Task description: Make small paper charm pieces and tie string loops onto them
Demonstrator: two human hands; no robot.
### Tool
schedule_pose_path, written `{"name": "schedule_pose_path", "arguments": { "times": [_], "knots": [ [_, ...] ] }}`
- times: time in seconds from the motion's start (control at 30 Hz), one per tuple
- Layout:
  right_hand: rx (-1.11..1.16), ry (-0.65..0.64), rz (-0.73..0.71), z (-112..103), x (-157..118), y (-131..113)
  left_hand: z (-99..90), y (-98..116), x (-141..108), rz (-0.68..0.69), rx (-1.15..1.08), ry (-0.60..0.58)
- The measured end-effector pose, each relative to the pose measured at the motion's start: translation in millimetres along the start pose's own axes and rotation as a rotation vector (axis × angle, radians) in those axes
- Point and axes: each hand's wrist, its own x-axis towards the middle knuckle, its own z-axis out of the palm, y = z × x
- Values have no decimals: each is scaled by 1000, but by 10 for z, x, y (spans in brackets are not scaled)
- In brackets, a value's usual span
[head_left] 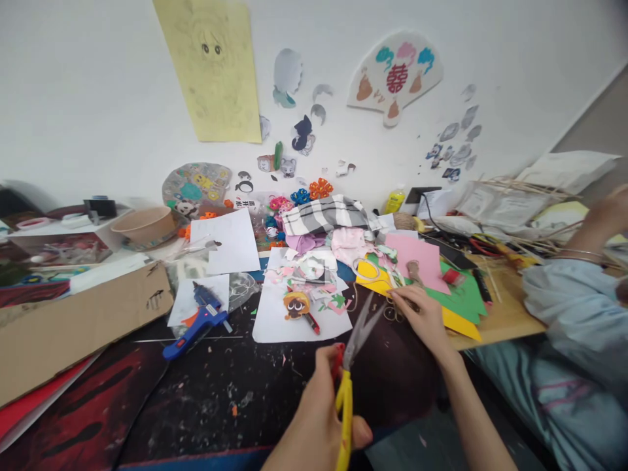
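My left hand is wrapped round the handles of a pair of scissors with yellow and red grips, its blades parted and pointing away from me. My right hand pinches a thin brown twine just beyond the blade tips, and loops of it hang below the fingers. Left of the blades, a white sheet carries paper scraps, a brown cartoon cutout and a red-and-black pen. Yellow, green and pink paper lies beyond my right hand.
A blue glue gun rests at left by a long cardboard piece. Checked cloth and pompoms are heaped against the wall. Another person's sleeve is close on the right, near bundled sticks.
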Motion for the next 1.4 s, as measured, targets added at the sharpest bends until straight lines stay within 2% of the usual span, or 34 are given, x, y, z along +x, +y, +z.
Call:
{"name": "schedule_pose_path", "arguments": {
  "times": [0.07,0.17,0.2,0.27,0.33,0.4,0.47,0.67,0.83,1.0,1.13,1.4],
  "knots": [
    [19,17,2,4,-4,2,152,-41,-1,-4,11,-68],
    [46,25,-4,9,-14,-4,214,83,0,-12,100,-111],
    [55,25,-7,10,-18,-8,204,173,11,-13,135,-98],
    [71,28,-14,12,-26,-16,162,393,45,-47,402,-22],
    [82,38,-20,13,-33,-23,111,612,87,-49,576,-119],
    [89,55,-24,13,-40,-30,64,767,131,-6,715,-147],
    [94,80,-26,16,-46,-39,20,831,179,27,822,-162],
    [111,129,-32,43,-50,-95,-38,770,331,92,951,-201],
    [104,121,-23,74,-57,-137,58,755,415,104,963,-196],
    [75,126,-1,99,-81,-154,140,697,477,217,962,-153],
    [64,126,-3,113,-88,-166,186,693,517,197,980,-140],
    [72,121,-35,126,-89,-149,190,650,573,277,1072,-141]
  ]
}}
